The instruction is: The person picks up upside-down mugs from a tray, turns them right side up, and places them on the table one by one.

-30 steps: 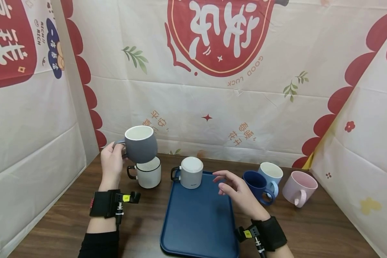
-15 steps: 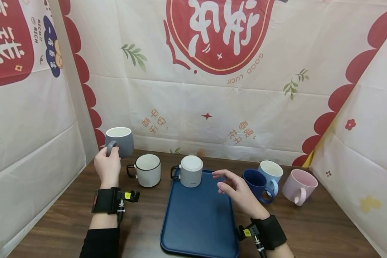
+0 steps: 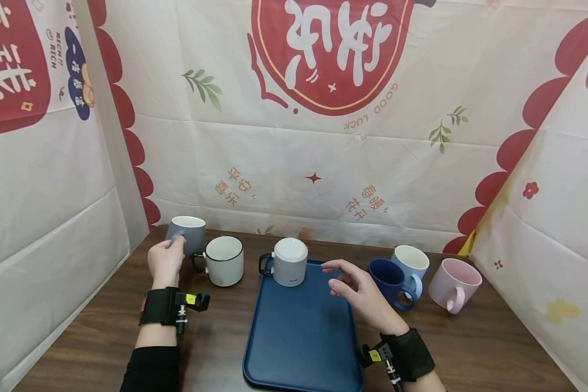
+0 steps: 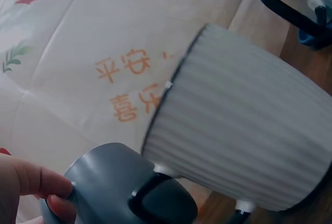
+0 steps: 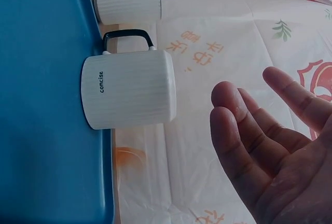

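left hand (image 3: 165, 260): fingers curled round the handle of the grey mug (image 3: 188, 234), gripping it; the left wrist view shows a thumb and fingertip on that handle.
grey mug: upright at the far left of the worktop (image 3: 215, 332), at about 10 o'clock from the blue tray (image 3: 301, 332); whether its base rests on the wood cannot be told.
right hand (image 3: 360, 291): open and holding nothing, fingers loosely spread, hovering over the tray's right edge.
white black-rimmed mug (image 3: 224, 260): just at 3 o'clock of the grey mug, mouth up, black handle turned toward the left hand.
upturned white ribbed mug (image 3: 289, 262): mouth down on the tray's far end, at 10 o'clock from the right hand, marked "concise".
dark blue mug (image 3: 391, 282): on the worktop at 2 o'clock of the right hand, close to it.
light blue mug (image 3: 410, 261): just behind the dark blue one.
pink mug (image 3: 454, 283): at 3 o'clock of those two, handle toward the viewer.
backdrop (image 3: 323, 136): printed cloth round the worktop.
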`<state>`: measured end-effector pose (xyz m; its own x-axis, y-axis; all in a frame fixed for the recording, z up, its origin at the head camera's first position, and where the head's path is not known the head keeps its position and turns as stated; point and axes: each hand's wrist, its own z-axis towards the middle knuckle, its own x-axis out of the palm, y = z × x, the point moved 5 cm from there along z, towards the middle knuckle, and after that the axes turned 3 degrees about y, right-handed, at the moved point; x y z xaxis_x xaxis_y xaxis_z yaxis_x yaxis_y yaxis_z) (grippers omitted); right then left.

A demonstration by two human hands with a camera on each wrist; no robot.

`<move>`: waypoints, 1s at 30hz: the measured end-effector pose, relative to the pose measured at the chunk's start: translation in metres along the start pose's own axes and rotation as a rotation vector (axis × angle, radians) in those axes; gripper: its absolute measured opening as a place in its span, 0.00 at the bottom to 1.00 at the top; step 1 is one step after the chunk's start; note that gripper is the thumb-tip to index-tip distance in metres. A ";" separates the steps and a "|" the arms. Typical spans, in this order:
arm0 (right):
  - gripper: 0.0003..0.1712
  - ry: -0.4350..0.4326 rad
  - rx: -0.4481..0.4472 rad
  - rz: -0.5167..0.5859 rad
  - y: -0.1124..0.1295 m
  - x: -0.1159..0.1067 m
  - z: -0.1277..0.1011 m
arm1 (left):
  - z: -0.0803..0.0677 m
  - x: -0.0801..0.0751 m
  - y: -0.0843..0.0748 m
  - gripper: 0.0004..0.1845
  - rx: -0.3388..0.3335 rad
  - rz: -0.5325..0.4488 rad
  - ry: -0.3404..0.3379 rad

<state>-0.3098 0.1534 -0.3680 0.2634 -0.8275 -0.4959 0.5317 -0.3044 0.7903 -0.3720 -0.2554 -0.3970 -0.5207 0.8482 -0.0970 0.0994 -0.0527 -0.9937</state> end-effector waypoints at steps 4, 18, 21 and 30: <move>0.17 -0.003 0.001 -0.009 0.000 0.000 0.000 | 0.003 0.000 0.009 0.20 -0.031 -0.005 -0.006; 0.17 -0.004 0.017 -0.011 -0.001 -0.001 0.000 | 0.019 -0.004 0.032 0.18 -0.070 0.051 0.011; 0.18 -0.005 0.021 -0.009 -0.001 -0.001 0.000 | 0.021 -0.009 0.030 0.19 -0.048 0.218 0.027; 0.18 0.003 0.012 -0.011 0.000 -0.001 0.000 | 0.022 -0.020 0.025 0.36 -0.036 0.624 0.201</move>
<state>-0.3102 0.1540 -0.3678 0.2594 -0.8227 -0.5059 0.5251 -0.3195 0.7888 -0.3779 -0.2848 -0.4214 -0.1882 0.7464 -0.6384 0.3611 -0.5518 -0.7517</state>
